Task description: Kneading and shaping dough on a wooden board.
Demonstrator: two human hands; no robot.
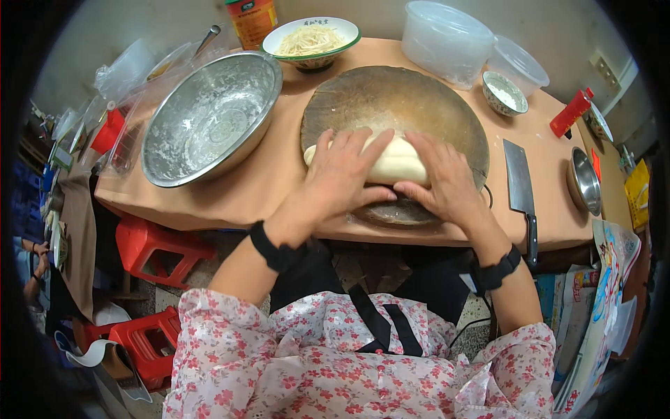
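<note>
A thick roll of pale, smooth dough (396, 166) lies across a round, worn wooden chopping board (370, 87). My left hand (343, 173) curves over the dough's left part, fingers across the top and thumb along the near side. On the right part rests my right hand (447, 178), its thumb also at the near side, close to the left thumb. Both hands grip the dough, and their palms hide its ends in part. To the right of the board lies a cleaver (518, 178) with its black handle toward me.
Left of the board a large, flour-dusted metal bowl (209, 115) is tilted. Behind stand a green-rimmed bowl (322, 57) of pale shreds and a clear plastic tub (447, 42). A small bowl (504, 106) holds white powder. A steel bowl (585, 183) sits right; red stools (162, 253) stand below left.
</note>
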